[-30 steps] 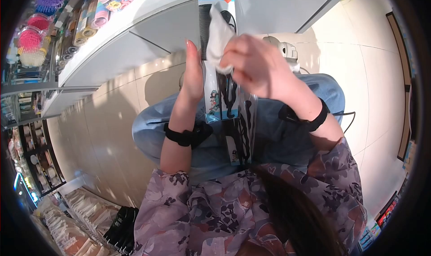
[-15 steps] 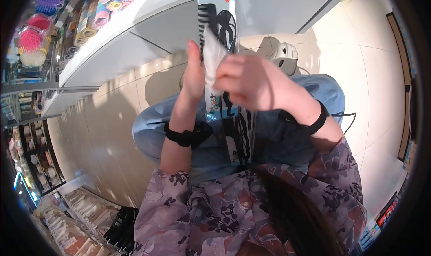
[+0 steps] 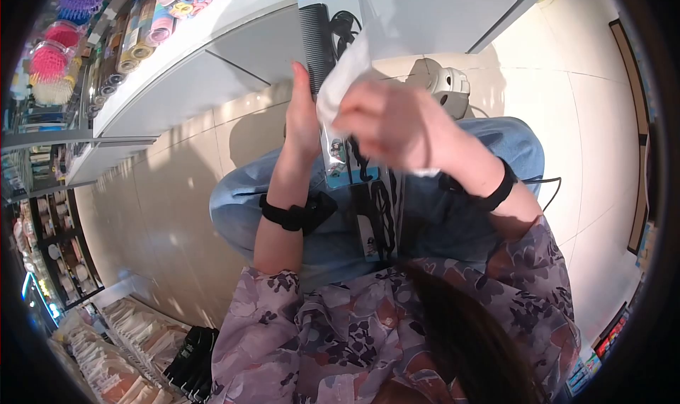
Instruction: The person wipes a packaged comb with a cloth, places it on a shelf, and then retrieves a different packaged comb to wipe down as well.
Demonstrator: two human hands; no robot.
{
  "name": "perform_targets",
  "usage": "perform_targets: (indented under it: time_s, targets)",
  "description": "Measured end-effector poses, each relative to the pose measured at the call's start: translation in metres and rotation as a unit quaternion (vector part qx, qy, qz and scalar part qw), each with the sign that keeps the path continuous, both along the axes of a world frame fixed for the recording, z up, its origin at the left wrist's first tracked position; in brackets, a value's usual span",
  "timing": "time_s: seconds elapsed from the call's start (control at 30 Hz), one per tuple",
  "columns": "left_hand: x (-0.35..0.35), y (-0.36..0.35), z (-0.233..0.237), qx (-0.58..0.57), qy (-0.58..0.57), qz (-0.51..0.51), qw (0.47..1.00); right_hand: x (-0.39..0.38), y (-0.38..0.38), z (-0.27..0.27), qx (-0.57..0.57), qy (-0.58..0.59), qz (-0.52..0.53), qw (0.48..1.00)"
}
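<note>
My left hand (image 3: 303,124) is wrapped along the left edge of a long packaged comb set (image 3: 325,14), thumb pointing up. Inside the clear pack, below a blue header, are a black comb (image 3: 314,39) and other black hair tools. Slightly blurred, my right hand (image 3: 393,124) pinches a white tissue (image 3: 346,75) against the front of the pack. Part of the tissue stands up over the comb, and a white edge shows below the hand. A second similar pack (image 3: 370,227) rests on my lap beneath the first.
A white shelf unit (image 3: 262,25) stands ahead, with colourful hair ties (image 3: 191,0) and pink and purple hairbrushes (image 3: 49,60) at its left. Beyond my knees, a pale shoe (image 3: 450,89) is on the tiled floor (image 3: 177,213). Packaged goods (image 3: 120,354) hang at lower left.
The top of the held pack has tipped a little to the left. The tissue has shifted and now leans up to the right, with my right hand still on it.
</note>
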State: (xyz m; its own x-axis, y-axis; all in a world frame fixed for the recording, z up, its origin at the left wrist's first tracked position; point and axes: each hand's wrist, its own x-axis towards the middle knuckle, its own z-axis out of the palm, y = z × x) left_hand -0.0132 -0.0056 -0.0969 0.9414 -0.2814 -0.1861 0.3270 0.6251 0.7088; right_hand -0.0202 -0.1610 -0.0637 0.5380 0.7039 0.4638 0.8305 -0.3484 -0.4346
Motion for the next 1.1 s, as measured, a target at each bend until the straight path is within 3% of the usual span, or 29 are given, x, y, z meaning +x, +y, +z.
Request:
perform_targets:
  time_s: [0.03,0.13,0.23,0.3,0.43,0.5,0.53,0.57,0.63,0.7,0.77,0.8,0.83,0.87,0.9,0.97,1.0,1.03,1.1]
  targets:
    - [0.0,0.005,-0.003,-0.004,-0.015,-0.083,0.996,-0.006,0.005,-0.003,-0.006,-0.003,0.047,0.999]
    - [0.002,0.008,-0.007,-0.007,0.009,-0.076,0.997,-0.017,0.014,-0.01,-0.044,-0.056,0.065,0.995]
    - [0.0,0.008,-0.006,-0.071,-0.013,-0.119,0.99,0.0,0.005,-0.009,-0.015,-0.023,0.019,0.999]
    - [0.001,0.0,-0.003,-0.028,-0.019,0.008,0.999,0.012,-0.005,-0.003,0.077,-0.06,-0.151,0.984]
    - [0.001,0.004,-0.008,-0.06,-0.035,-0.006,0.998,0.012,-0.008,0.002,0.056,-0.031,-0.196,0.979]
    - [0.0,0.004,-0.005,-0.045,-0.037,0.013,0.998,-0.002,0.003,0.003,0.004,-0.014,-0.092,0.996]
    - [0.0,0.009,-0.007,-0.057,-0.061,-0.057,0.995,-0.004,0.007,-0.002,0.013,-0.003,-0.014,1.0]
    - [0.0,0.012,-0.008,-0.069,-0.083,-0.127,0.986,-0.007,0.01,-0.004,0.014,-0.002,-0.013,1.0]
    - [0.001,0.011,-0.006,-0.089,-0.091,-0.142,0.982,-0.013,0.014,-0.007,0.009,0.007,0.022,1.0]
    - [-0.001,0.003,0.0,0.047,-0.028,-0.016,0.998,-0.004,0.008,-0.009,0.022,0.008,0.004,1.0]
    - [-0.003,-0.006,0.004,-0.006,-0.018,-0.006,1.0,0.006,0.0,-0.003,0.092,-0.031,-0.157,0.983]
    - [0.0,0.001,-0.008,0.087,-0.07,-0.034,0.993,0.012,-0.005,-0.002,0.092,-0.032,-0.156,0.983]
    - [0.003,0.005,-0.011,0.178,-0.121,-0.061,0.975,0.019,-0.01,-0.002,0.111,-0.012,-0.21,0.971]
    - [0.0,0.008,-0.013,0.147,-0.137,-0.108,0.974,0.024,-0.012,-0.001,0.13,0.008,-0.263,0.956]
    - [0.001,0.008,-0.016,0.146,-0.138,-0.108,0.974,0.027,-0.012,-0.005,0.129,0.008,-0.263,0.956]
    - [0.002,0.005,-0.01,0.19,-0.162,-0.065,0.966,0.031,-0.008,-0.014,0.278,0.081,-0.249,0.924]
    - [-0.002,0.0,-0.008,0.119,-0.122,-0.028,0.985,0.025,-0.008,-0.015,0.308,0.175,-0.207,0.912]
    - [-0.002,0.001,-0.009,0.12,-0.122,-0.027,0.985,0.018,-0.005,-0.011,0.309,0.175,-0.206,0.912]
    - [0.001,0.006,-0.014,0.134,-0.146,-0.038,0.98,0.01,0.004,0.0,0.407,0.325,-0.161,0.839]
